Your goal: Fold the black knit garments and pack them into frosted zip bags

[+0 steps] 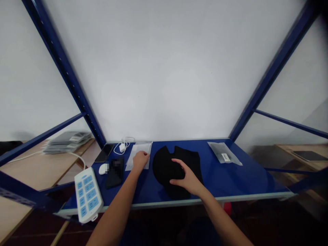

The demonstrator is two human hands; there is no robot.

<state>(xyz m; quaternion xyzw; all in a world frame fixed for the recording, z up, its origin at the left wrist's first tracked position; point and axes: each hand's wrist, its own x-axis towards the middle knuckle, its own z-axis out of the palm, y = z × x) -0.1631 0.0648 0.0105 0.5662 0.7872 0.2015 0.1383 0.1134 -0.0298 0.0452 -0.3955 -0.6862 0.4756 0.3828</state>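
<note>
On the table [230, 184], a cloth [164, 167] lies between a bag [135, 150] leftward and a pouch [222, 151] rightward.

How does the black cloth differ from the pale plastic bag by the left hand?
The black cloth is dark, while the plastic bag is whitish.
The cloth spreads wider; the bag covers less.
The cloth has a rounded side and a notch, whereas the bag is roughly rectangular.
Both lie on the blue table.

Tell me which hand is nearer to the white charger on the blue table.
Left. The left hand is over the clear bag, just right of the white charger; the right hand is much farther right, over the black cloth.
</note>
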